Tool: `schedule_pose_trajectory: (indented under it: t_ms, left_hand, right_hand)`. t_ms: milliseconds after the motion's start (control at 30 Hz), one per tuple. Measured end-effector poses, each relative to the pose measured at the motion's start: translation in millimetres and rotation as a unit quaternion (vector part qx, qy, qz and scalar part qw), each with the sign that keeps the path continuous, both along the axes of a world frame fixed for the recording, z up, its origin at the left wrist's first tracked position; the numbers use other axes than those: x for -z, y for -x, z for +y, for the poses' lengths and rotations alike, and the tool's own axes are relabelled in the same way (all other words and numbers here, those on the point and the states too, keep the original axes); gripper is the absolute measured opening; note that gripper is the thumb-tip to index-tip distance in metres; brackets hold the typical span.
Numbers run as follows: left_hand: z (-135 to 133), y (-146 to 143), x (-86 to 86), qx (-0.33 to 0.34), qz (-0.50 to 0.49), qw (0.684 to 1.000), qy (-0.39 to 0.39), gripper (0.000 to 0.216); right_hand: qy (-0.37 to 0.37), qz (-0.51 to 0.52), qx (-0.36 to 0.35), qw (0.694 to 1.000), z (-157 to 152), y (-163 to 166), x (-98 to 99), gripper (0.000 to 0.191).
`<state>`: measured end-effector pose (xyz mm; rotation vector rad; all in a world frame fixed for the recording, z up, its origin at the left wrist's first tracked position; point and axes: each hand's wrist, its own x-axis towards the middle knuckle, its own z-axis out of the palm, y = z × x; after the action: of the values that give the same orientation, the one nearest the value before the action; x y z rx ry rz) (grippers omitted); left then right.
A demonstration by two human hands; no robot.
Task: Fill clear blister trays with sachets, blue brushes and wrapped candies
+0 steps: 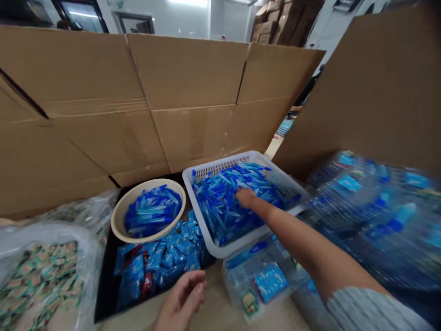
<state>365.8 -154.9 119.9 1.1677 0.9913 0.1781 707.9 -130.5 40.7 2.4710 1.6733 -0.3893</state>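
My right hand (246, 197) reaches into a white plastic basket (206, 236) heaped with slim, pen-shaped blue pieces (220, 197), light and dark. Its fingertips are buried among them, so I cannot see whether they grip one. Near the table's front, my left hand (184, 301) is loosely curled, thumb apart from the fingers, holding nothing. Just right of it sits a clear plastic tray (237, 287) with compartments. Inside lie a dark blue pen-shaped piece (258, 247), a blue printed packet (270, 282) and a small green-and-tan packet (250, 303).
A cream bowl (115, 220) of similar blue pieces stands in a black tray (103, 294) with blue packets (172, 253). At left, a clear bag (87, 248) holds small green-and-tan packets. Filled clear trays (375, 207) pile up at right. Cardboard walls (193, 78) rise behind.
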Motion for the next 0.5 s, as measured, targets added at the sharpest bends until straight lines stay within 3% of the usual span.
schedule_pose_trajectory:
  t_ms: [133,200,267,400,500]
  left_hand:
    - [36.2,-28.5,5.1,0.011,-0.005,0.998,-0.062,0.037]
    - [56.4,-47.3,8.9,0.032,-0.004,0.991,-0.128,0.034]
    - [71.8,-67.0,13.9,0.066,0.009,0.972,-0.224,0.032]
    - [77.6,-97.6,31.8,0.14,0.081,0.873,-0.461,0.033]
    - [69.3,-106.3,51.3,0.185,0.125,0.798,-0.559,0.042]
  right_hand:
    - [0.003,0.016,-0.04,0.999,12.4,-11.9,4.9,0.016]
    - [-0.01,0.03,-0.052,0.998,17.5,-32.7,1.8,0.022]
    - [-0.042,0.044,-0.017,0.998,21.2,-63.1,-2.2,0.03]
    - [-0.156,-0.002,0.199,0.967,25.2,-132.0,-0.4,0.059]
    - [-0.182,0.017,0.277,0.943,30.9,-162.6,13.2,0.067]
